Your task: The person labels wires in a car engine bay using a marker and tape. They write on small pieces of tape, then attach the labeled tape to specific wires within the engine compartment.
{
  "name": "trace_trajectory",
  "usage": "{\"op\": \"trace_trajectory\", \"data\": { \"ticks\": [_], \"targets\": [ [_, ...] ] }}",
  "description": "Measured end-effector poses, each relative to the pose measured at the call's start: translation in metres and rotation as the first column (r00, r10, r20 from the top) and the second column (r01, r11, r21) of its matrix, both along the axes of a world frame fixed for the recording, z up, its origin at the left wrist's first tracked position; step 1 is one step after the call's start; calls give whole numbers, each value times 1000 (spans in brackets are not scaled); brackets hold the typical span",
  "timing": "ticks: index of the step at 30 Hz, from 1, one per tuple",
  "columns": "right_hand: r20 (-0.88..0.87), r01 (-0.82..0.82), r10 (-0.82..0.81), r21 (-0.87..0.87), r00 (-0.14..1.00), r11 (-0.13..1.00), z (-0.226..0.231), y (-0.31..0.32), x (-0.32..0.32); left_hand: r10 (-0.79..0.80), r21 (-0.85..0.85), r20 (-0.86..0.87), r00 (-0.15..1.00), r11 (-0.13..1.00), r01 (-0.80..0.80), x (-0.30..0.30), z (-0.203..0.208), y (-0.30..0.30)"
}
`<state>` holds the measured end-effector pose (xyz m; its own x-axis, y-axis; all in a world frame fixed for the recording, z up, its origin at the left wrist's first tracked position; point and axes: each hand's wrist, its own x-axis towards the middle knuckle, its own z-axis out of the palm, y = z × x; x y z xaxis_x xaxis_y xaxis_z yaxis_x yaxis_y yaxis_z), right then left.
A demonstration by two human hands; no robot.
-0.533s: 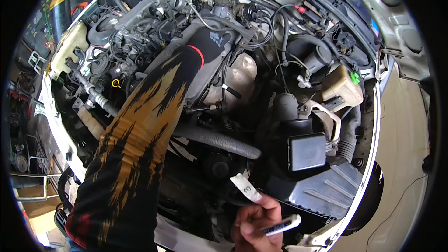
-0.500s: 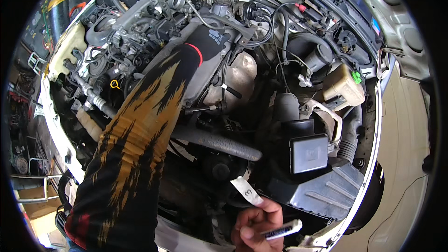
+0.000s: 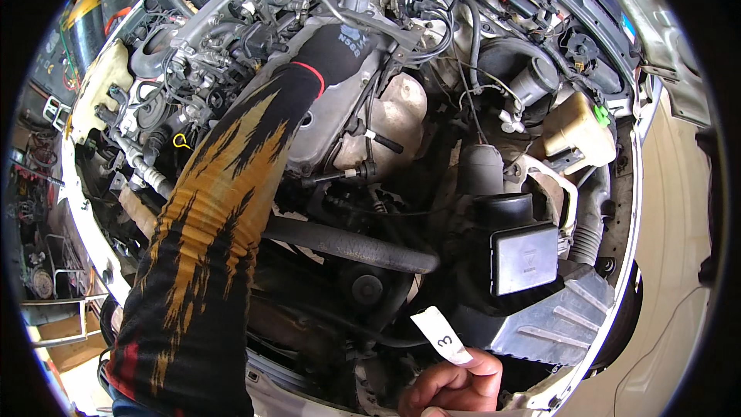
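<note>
My left arm, in a black and mustard patterned sleeve with a red band, stretches up over the engine. The black-covered left hand [image 3: 340, 48] rests at the grey engine cover [image 3: 312, 139]; its fingers cannot be made out. Near the lower edge, my bare right hand [image 3: 459, 384] is closed, pinching a white paper label [image 3: 442, 335] with a handwritten mark between thumb and fingers. The label points up and left, over the dark gap in front of the air filter box. A pale edge shows below this hand, cut off by the picture.
To the right are the air filter box [image 3: 552, 324], a square dark cover [image 3: 525, 259], a yellowed fluid reservoir [image 3: 575, 135] and a white fender edge. A thick black hose [image 3: 351, 245] crosses the middle. A yellow dipstick loop [image 3: 181, 140] stands left of my arm.
My right hand with the label has moved right and lower in the picture. The white marker pen it held is now mostly out of sight. The left hand remains at the engine cover.
</note>
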<state>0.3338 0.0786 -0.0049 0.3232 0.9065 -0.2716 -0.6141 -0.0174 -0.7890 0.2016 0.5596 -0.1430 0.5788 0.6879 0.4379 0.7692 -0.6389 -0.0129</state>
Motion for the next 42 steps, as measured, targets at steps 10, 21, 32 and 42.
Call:
{"op": "trace_trajectory", "data": {
  "ticks": [10,21,32,42],
  "targets": [
    [-95,-134,130,-32,987,990,-3,3,6,20,223,-161,987,975,16,-5,0,-16],
    [-199,-180,161,-82,967,980,2,6,9,-62,378,158,986,926,-3,-4,2,-15],
    [-267,-262,225,-111,937,959,6,4,14,159,204,-16,987,967,-153,-19,12,-51],
    [-386,-290,236,-88,892,953,-11,-5,14,414,149,-271,869,910,-388,-6,11,-14]
  ]
}}
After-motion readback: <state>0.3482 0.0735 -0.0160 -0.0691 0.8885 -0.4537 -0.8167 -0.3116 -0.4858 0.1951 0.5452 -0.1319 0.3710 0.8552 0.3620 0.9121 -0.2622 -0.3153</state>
